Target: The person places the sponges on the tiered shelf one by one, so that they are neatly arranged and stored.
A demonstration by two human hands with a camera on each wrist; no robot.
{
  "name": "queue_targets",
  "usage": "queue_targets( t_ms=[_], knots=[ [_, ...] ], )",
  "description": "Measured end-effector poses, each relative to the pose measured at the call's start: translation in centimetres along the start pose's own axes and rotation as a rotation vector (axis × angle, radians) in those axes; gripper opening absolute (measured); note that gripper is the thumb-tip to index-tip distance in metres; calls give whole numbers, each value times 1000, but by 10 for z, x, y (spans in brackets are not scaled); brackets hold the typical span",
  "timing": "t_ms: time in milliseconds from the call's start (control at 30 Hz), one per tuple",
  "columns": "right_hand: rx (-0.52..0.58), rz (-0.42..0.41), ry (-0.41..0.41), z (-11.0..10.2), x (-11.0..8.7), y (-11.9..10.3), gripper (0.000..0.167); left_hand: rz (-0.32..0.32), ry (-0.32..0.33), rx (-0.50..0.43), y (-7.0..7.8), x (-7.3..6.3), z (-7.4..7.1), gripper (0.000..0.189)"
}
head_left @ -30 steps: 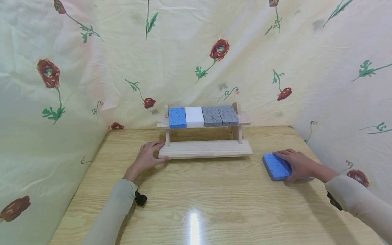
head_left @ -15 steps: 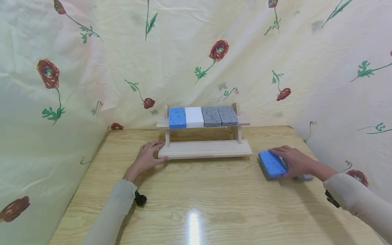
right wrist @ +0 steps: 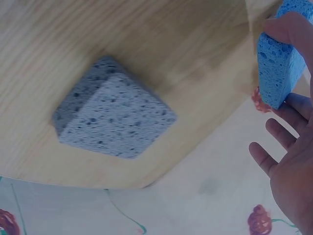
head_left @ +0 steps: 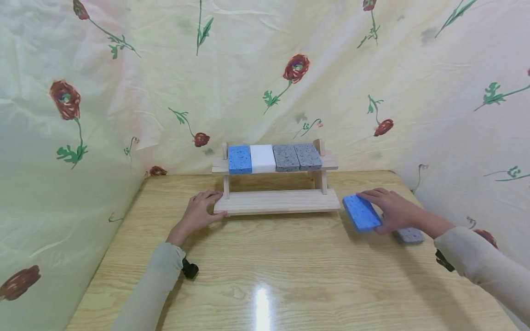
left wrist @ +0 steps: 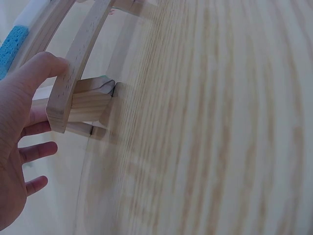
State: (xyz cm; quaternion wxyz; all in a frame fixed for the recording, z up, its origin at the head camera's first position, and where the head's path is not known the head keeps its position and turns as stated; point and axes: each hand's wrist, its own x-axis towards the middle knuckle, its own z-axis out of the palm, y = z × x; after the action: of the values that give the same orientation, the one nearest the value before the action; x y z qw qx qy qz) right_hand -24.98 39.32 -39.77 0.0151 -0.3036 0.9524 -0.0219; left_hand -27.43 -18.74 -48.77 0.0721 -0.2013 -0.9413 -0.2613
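My right hand (head_left: 389, 209) pinches a blue sponge (head_left: 361, 213) by its edges, thumb on one side and forefinger on the other. In the right wrist view the blue sponge (right wrist: 276, 61) shows its pores, and the other fingers hang free. My left hand (head_left: 198, 211) holds the left end of the two-tier wooden rack (head_left: 277, 202) at its lower board. The left wrist view has the thumb on the front of that board (left wrist: 78, 58) and the forefinger behind it. On the upper board stand a blue sponge (head_left: 239, 159), a white sponge (head_left: 262, 158) and two grey sponges (head_left: 286, 157), side by side.
A grey sponge (head_left: 410, 235) lies on the wooden table (head_left: 265, 257), partly behind the right hand. Flowered cloth (head_left: 248, 92) hangs behind the rack and along both sides.
The right hand has lifted the blue sponge and carried it left and away towards the rack, uncovering more of the grey sponge. The left hand has stayed in place.
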Motion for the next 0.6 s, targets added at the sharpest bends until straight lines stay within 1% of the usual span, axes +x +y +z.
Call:
queue_targets(
  t_ms=[300,500,600],
  knots=[
    [-9,-59,71,-7,13,-13,99,2,3,-4,0,0,0,71],
    [0,-72,78,-13,21,-24,99,-14,-10,-3,-2,0,1,72],
    [-9,-82,86,-15,26,-28,98,-10,-6,-2,-2,1,1,72]
  ],
)
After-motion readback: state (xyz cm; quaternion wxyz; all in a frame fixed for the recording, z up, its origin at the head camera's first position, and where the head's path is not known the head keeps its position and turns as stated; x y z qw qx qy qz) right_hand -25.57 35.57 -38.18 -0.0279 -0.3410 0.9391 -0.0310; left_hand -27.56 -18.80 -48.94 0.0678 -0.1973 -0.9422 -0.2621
